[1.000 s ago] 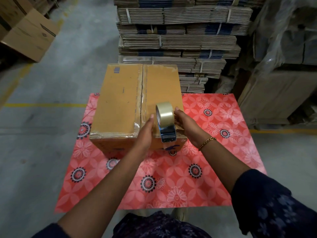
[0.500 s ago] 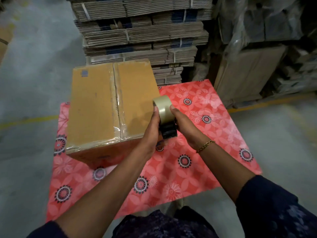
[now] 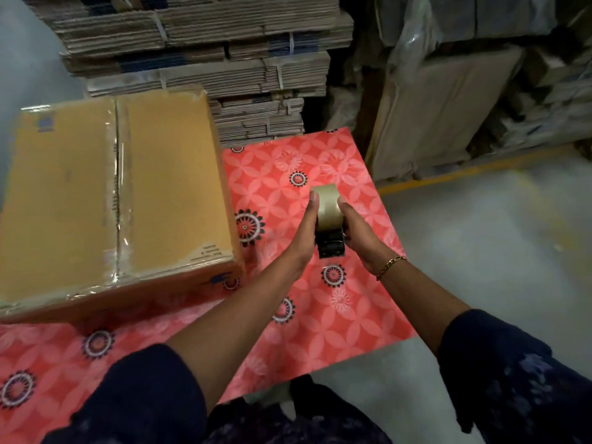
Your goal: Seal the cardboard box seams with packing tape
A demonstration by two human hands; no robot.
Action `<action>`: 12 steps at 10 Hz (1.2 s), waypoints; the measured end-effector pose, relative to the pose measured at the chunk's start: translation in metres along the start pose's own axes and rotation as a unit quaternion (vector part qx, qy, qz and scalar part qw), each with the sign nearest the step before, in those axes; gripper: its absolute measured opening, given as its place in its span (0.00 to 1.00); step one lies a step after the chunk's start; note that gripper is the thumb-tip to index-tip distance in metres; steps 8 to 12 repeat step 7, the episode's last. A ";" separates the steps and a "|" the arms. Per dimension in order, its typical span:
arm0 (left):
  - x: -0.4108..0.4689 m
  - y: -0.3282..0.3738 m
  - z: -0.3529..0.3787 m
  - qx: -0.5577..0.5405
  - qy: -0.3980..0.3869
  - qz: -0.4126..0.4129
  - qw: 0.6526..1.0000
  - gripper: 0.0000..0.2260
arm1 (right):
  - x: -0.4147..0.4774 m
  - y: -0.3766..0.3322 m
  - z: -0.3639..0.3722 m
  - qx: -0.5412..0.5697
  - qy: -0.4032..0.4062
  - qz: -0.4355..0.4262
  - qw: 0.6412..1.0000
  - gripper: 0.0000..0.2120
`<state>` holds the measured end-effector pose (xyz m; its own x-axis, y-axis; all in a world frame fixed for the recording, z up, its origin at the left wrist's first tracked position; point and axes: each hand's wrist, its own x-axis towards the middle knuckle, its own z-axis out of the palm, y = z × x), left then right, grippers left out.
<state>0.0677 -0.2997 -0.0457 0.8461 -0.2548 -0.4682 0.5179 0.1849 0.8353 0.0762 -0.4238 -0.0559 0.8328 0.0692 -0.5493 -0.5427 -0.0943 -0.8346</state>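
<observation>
1. Both hands are up over the red floral cloth [image 3: 320, 315], meeting on the tape dispenser [image 3: 328, 225] at centre frame.
2. Left hand [image 3: 302, 232] — curled against the dispenser's left side, thumb stretched straight up along the edge of the tape roll [image 3: 326, 203], the rest of the fingers tucked out of sight behind it.
3. Right hand [image 3: 358, 233] — wrapped on the right side, thumb pressed to the roll's right rim, fingers folded round the dark body below; a gold chain bracelet [image 3: 390, 265] sits at the wrist.
4. So the dispenser is gripped from both flanks, roll uppermost, dark frame pointing down toward the wearer, held clear above the cloth.
5. The cardboard box [image 3: 112, 200] lies off at nine o'clock from the hands — well apart, neither hand touching it.
6. Its two top flaps are shut, and glossy clear tape [image 3: 120, 187] runs along the centre seam from far edge to near edge; more shiny tape wraps the near top edge.
7. The box rests on the cloth's left portion, its near right corner showing blue print.
8. At twelve o'clock, strapped bundles of flattened cartons [image 3: 205, 59] are stacked high behind the cloth.
9. At two o'clock, plastic-wrapped cartons [image 3: 448, 75] stand beside a yellow floor line [image 3: 464, 168].
</observation>
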 end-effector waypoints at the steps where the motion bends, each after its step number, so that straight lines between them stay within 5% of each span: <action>1: 0.020 -0.007 0.016 -0.023 0.024 -0.016 0.999 0.25 | 0.023 0.012 -0.018 0.008 -0.010 0.012 1.000 0.17; 2: 0.039 -0.010 0.026 -0.028 0.055 -0.027 0.998 0.20 | 0.045 0.019 -0.028 0.009 -0.020 0.021 1.000 0.19; 5: 0.082 -0.037 0.027 -0.058 0.102 -0.053 0.992 0.26 | 0.089 0.035 -0.039 -0.012 -0.036 0.021 0.999 0.28; 7: 0.056 -0.015 0.023 -0.030 0.095 -0.016 0.995 0.16 | 0.075 0.031 -0.044 -0.018 -0.024 -0.007 1.000 0.22; 12: 0.056 -0.015 0.023 -0.030 0.095 -0.016 0.995 0.16 | 0.075 0.031 -0.044 -0.018 -0.024 -0.007 1.000 0.22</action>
